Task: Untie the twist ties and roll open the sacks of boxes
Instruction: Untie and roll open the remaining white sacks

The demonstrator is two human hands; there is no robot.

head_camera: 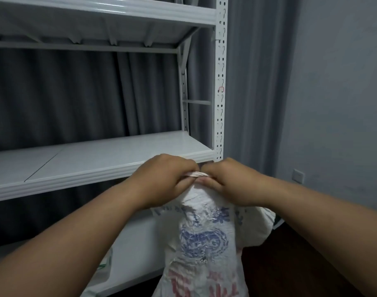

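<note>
A white woven sack (204,243) with blue and red printing stands upright in front of me, its neck gathered at the top. My left hand (164,181) and my right hand (230,183) both pinch the bunched neck (197,174) from either side, knuckles nearly touching. The fingers hide the twist tie, so I cannot make it out. The sack's contents are hidden.
A white metal shelving unit (97,161) stands right behind the sack, with its perforated upright (220,82) just beyond my hands. Grey curtains hang behind it and a grey wall with a socket (298,175) is at the right. Another white sack (101,273) lies low left on the dark floor.
</note>
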